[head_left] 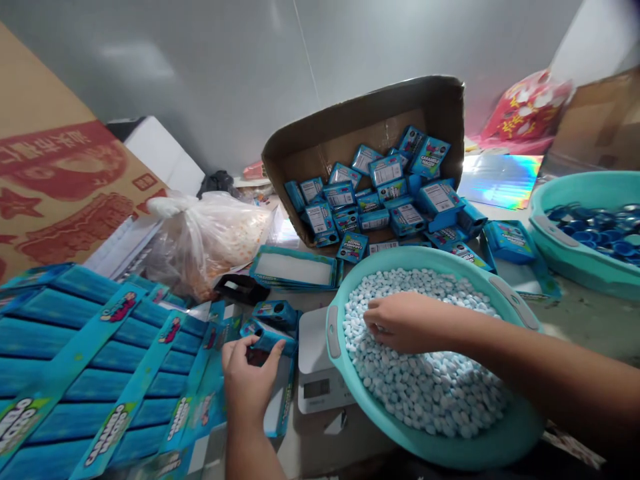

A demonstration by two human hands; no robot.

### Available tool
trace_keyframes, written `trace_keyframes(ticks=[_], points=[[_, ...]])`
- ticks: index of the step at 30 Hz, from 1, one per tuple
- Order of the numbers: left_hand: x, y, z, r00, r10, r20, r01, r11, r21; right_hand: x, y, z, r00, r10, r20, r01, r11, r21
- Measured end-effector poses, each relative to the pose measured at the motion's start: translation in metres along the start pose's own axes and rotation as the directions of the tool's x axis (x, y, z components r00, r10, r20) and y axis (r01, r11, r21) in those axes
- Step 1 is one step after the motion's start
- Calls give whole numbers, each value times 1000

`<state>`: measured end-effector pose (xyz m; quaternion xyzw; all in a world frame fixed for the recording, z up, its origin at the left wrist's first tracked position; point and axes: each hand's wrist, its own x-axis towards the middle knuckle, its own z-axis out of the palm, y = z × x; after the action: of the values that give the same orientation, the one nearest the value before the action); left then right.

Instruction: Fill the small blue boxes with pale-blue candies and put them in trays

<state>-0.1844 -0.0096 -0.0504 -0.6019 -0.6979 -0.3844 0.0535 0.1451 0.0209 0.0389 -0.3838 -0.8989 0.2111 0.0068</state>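
As I look from the left, blue printed pieces [65, 353] lie near me, and a clear plastic bag [215, 233] sits behind them. Next comes my left hand [250, 370], with its thumb and fingers pinching a small blue box [273, 339]. The box is at my fingertips, on their far side, and it is tipped over a bit. Another little blue box [275, 312] is just behind it. To the right is a white scale [317, 392]. Farther back, a brown carton [345, 137] holds lots of blue boxes [387, 171]. My right hand [397, 323] is in a big green-blue bowl [440, 455], with its fingers curled down into little pale candies [430, 393]. The candies are under and all around it. I cannot tell if my fingers pinch any. On the far right, another bowl [555, 230] has shiny blue things [605, 237] inside.
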Motion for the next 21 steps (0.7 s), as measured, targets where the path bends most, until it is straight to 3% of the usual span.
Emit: trace_keyframes(ticks=[4,12,15,18,21], points=[[-1,2,16,992,25,-122,-21,999,34,2,0,0,1000,13,4,-13,1000,-26],[-2,2,36,994,-81,75,89,989,-116,-3,-2,1,1000,-4,21,4,1000,-8],[-3,5,38,983,-168,79,181,963,-198,5,3,-10,995,11,-100,-6,999,45],[-3,8,37,963,-258,80,269,939,-212,35,26,-32,959,134,-251,-132,991,27],[-2,8,34,932,-341,124,356,926,-124,82,58,-51,898,395,-193,-401,916,10]])
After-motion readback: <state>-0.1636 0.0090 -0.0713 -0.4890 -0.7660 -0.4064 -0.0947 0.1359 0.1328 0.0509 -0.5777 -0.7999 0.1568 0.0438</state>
